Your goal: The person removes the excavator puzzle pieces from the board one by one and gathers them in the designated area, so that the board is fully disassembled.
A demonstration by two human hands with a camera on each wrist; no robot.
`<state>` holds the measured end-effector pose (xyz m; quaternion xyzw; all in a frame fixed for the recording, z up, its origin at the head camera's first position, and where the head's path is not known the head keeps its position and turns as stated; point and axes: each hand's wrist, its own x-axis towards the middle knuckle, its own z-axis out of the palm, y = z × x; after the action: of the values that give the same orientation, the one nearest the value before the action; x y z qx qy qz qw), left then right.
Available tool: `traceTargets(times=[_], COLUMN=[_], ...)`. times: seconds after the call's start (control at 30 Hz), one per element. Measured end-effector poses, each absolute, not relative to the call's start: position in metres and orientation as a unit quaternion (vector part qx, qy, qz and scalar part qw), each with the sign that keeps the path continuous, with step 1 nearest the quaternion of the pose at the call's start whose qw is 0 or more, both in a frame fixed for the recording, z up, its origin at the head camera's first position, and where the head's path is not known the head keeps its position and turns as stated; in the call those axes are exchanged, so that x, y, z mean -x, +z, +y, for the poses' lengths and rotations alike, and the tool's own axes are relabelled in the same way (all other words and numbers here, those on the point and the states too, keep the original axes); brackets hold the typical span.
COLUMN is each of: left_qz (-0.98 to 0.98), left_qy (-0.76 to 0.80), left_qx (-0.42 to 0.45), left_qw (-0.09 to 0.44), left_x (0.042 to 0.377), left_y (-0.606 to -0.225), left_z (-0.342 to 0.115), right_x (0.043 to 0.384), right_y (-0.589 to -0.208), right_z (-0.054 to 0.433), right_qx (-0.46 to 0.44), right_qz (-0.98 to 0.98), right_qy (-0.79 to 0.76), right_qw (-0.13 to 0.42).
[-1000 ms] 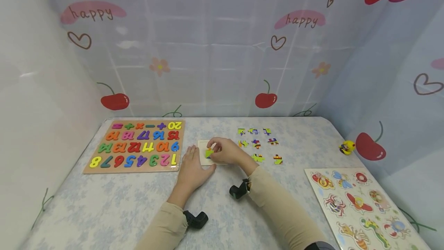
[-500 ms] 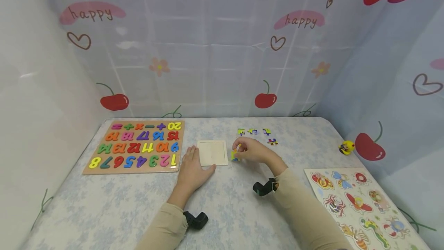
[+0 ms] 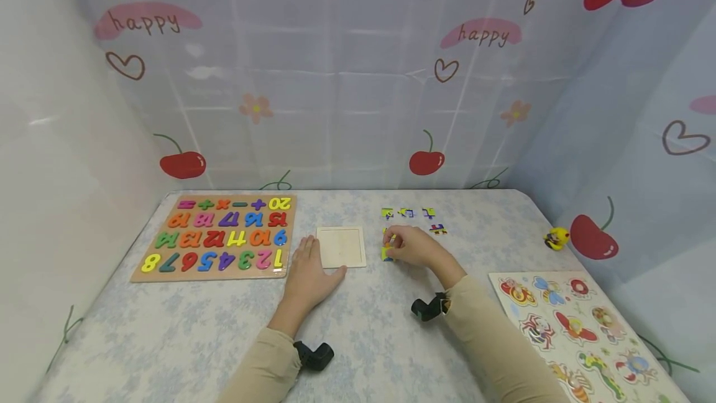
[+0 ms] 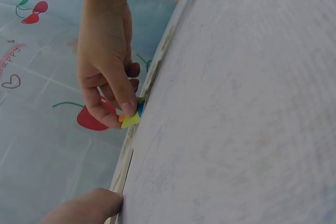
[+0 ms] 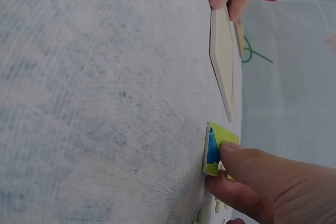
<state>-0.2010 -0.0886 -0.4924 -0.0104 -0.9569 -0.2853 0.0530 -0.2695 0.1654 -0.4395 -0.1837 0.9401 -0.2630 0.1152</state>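
Observation:
My left hand (image 3: pixel 310 272) lies flat with straight fingers at the left edge of a small pale wooden puzzle tray (image 3: pixel 342 249), whose inside is bare. To the tray's right, low over the table, my right hand (image 3: pixel 413 246) pinches a yellow-green and blue jigsaw piece (image 5: pixel 212 150) between thumb and finger. The left wrist view shows the same pinch, with the left thumb (image 4: pixel 97 205) at the tray's edge below. Behind the right hand lie several more jigsaw pieces (image 3: pixel 408 213), and the hand hides part of that group.
A board of coloured numbers (image 3: pixel 235 277) lies on the left side of the table. At front right is a board of cartoon insects (image 3: pixel 565 350), with a small yellow-black toy (image 3: pixel 557 239) behind it. A cherry-print curtain (image 3: pixel 347 111) stands along the table's back edge.
My right hand has moved right from over the tray to the table beside it, pinching the jigsaw piece. The tray's inside now shows in full. The left hand has stayed in place.

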Motion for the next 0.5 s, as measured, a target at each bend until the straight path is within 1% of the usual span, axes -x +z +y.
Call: traceTargets(times=[0.27, 0.5], left_qz=[-0.958, -0.958], left_qy=[-0.281, -0.280], left_qx=[0.008, 0.010], left_qw=[0.054, 0.057], left_x=[0.201, 0.200], left_y=[-0.493, -0.495], left_z=[-0.092, -0.092], right_x=[0.268, 0.258], right_y=[-0.440, -0.442], right_z=[0.158, 0.151], right_qx=[0.187, 0.169], right_qz=[0.969, 0.970], right_qy=[-0.155, -0.173], right_qw=[0.048, 0.008])
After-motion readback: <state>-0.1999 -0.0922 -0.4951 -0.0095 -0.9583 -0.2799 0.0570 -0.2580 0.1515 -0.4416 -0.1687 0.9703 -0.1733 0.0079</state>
